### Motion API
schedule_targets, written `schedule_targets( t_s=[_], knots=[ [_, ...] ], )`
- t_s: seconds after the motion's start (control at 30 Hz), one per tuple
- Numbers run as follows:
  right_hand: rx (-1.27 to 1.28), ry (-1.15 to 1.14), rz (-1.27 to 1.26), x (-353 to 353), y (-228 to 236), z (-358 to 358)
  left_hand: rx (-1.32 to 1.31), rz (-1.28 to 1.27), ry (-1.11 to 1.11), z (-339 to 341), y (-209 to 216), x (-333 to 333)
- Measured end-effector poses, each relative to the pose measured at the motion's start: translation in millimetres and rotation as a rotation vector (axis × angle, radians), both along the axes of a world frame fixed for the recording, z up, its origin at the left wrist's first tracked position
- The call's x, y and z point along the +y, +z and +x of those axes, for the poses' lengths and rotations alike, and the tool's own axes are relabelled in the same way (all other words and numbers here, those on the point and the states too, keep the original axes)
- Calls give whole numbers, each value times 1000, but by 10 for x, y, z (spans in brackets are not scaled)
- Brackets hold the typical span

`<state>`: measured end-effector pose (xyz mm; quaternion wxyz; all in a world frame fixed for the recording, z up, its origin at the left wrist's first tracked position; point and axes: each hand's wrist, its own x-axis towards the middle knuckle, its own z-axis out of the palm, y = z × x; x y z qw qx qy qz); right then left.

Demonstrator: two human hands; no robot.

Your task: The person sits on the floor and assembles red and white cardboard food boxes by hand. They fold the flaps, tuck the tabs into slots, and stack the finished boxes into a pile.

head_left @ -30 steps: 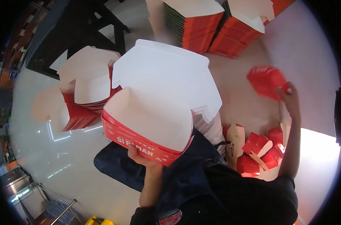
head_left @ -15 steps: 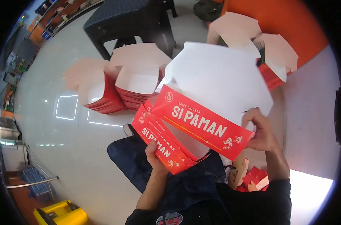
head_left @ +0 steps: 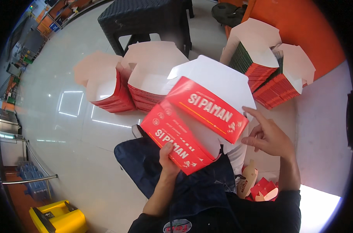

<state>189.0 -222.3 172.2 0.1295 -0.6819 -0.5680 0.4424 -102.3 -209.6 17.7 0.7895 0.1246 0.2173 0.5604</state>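
My left hand (head_left: pixel 168 162) is closed round the near side of a few nested red paper food boxes (head_left: pixel 161 128), thumb on the outer face and fingers hidden beneath. Above them, tilted, is another red box (head_left: pixel 212 112) with white insides and a large raised white lid flap (head_left: pixel 219 77). Its lower part overlaps the nested boxes; whether it sits inside them I cannot tell. Just right of this box, my right hand (head_left: pixel 272 136) has its fingers spread and holds nothing. The index fingertip is at the box's right edge; contact is unclear.
Two tall stacks of red boxes (head_left: pixel 113 101) (head_left: pixel 145 97) stand on the floor ahead, below a black stool (head_left: pixel 141 19). More red and green box stacks (head_left: pixel 279 93) stand at the right by an orange panel (head_left: pixel 300 35). Red paper pieces (head_left: pixel 263 188) lie by my right arm. A yellow object (head_left: pixel 62 219) is lower left.
My right hand has let go of the upper box and opened, drawing slightly right. That box has shifted back and its lid flap shows less. My left hand still holds the nested boxes.
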Motion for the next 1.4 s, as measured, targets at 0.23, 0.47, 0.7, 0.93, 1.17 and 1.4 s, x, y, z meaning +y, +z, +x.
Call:
schedule_targets(
  t_s=[0.23,0.47,0.7,0.93,1.17,1.4],
  knots=[
    [180,279,373,-1,-134,-175,-7,60,-33,8,69,56],
    [78,401,363,46,101,-166,96,27,21,-155,84,148],
    [13,452,500,224,37,-349,-38,34,-68,-138,16,109],
    [165,372,388,307,-110,-525,-18,11,-136,-140,-17,23],
    [90,485,592,382,-217,-610,12,-51,-120,-102,50,11],
    [71,486,676,415,-263,-630,7,-56,-140,-120,76,16]
  ],
)
